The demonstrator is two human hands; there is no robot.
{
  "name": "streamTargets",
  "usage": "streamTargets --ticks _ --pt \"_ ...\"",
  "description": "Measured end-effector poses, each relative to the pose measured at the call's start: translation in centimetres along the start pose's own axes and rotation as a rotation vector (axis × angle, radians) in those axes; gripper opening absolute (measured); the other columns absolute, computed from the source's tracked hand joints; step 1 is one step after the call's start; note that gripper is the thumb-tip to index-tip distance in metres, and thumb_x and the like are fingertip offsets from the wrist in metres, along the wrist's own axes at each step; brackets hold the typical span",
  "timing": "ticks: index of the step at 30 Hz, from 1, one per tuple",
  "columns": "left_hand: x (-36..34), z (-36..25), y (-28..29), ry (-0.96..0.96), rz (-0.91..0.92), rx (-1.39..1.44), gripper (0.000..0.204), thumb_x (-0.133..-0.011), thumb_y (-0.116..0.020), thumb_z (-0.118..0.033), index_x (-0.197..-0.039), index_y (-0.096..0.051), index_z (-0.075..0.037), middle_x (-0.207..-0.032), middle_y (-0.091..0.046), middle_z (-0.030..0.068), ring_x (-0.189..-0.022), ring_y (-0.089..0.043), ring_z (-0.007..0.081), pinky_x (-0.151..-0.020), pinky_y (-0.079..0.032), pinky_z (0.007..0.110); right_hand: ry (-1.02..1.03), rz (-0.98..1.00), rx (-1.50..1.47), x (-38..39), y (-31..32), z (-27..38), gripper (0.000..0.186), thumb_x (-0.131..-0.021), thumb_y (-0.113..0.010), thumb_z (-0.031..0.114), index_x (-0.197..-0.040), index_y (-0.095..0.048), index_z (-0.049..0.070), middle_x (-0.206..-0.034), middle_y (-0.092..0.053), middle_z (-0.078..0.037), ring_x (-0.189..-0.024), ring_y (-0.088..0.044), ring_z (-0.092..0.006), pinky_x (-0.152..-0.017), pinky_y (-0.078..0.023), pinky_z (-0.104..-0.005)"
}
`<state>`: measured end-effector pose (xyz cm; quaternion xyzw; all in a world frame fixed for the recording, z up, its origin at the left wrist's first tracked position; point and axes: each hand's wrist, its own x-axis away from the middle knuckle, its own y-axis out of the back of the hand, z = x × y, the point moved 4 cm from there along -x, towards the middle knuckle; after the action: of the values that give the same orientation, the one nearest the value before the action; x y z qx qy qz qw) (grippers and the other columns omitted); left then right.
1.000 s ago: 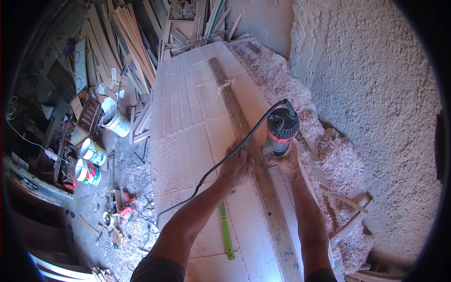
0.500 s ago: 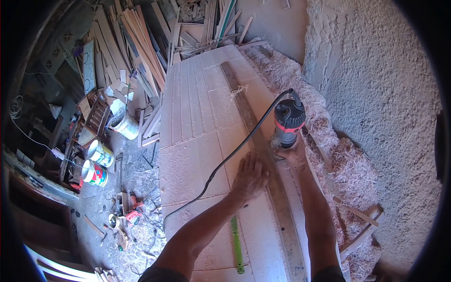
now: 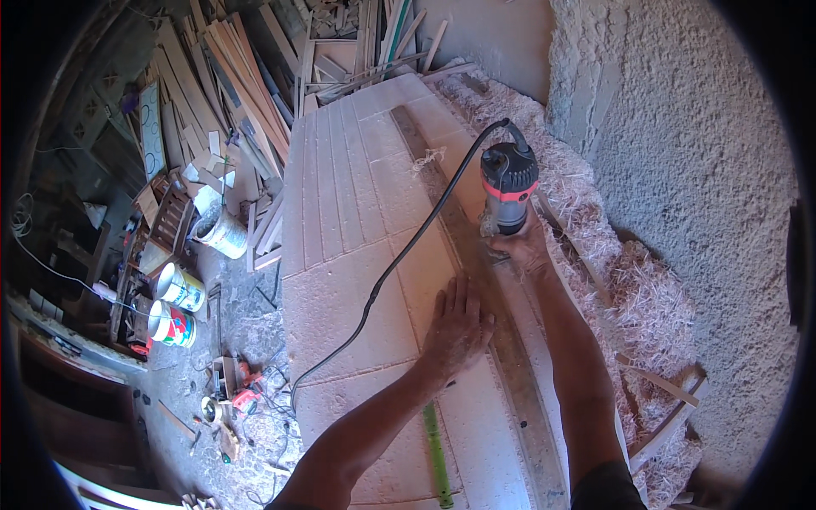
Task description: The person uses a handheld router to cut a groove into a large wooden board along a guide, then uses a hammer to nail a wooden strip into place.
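Observation:
My right hand (image 3: 523, 246) grips the base of a black and red handheld router (image 3: 509, 183) at the right edge of a long wooden straightedge (image 3: 518, 382). My left hand (image 3: 456, 327) lies with fingers stretched on the pale board (image 3: 331, 297), against the straightedge's left side, nearer me than the router. A black cord (image 3: 374, 297) loops from the router's top down across the board. A green strip (image 3: 437, 455) lies on the board below my left hand. Curled shavings (image 3: 429, 157) sit on the straightedge's far part.
Piles of shavings (image 3: 654, 314) border the board beside a rough plastered wall (image 3: 671, 144). Offcuts and planks (image 3: 229, 85) lean at the back left. Buckets (image 3: 180, 285), red power tools (image 3: 246, 399) and cords litter the floor (image 3: 170, 391) on the left.
The router in my right hand has moved up and away along the straightedge. My left hand has shifted slightly down and right, fingers still flat. The view has shifted a little too.

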<state>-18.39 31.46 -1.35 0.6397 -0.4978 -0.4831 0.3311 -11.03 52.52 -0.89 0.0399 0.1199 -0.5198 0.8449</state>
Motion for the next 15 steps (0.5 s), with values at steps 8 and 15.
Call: streamTargets --ticks 8,15 --pt "0.0 0.0 -0.2 0.014 0.036 -0.034 0.062 -0.104 -0.045 -0.030 -0.144 -0.030 0.015 -0.156 -0.025 0.0389 -0.145 -0.031 0.0507 -0.118 -0.027 0.059 0.023 0.022 -0.037 -2.8 -0.9 -1.1 0.083 -0.057 -0.083 -0.001 -0.132 -0.050 0.008 -0.115 -0.064 -0.003 -0.105 -0.062 -0.0178 -0.097 -0.049 -0.0327" --pt "-0.1 0.0 0.0 0.020 0.066 -0.056 0.062 -0.104 -0.045 -0.030 -0.144 -0.031 0.015 -0.157 -0.024 0.0384 -0.146 -0.030 0.0494 -0.119 -0.027 0.058 0.056 0.034 -0.017 -5.5 -1.5 -2.3 0.079 -0.057 -0.084 0.002 -0.129 -0.053 0.008 -0.113 -0.065 -0.004 -0.105 -0.062 -0.0184 -0.096 -0.049 -0.0329"
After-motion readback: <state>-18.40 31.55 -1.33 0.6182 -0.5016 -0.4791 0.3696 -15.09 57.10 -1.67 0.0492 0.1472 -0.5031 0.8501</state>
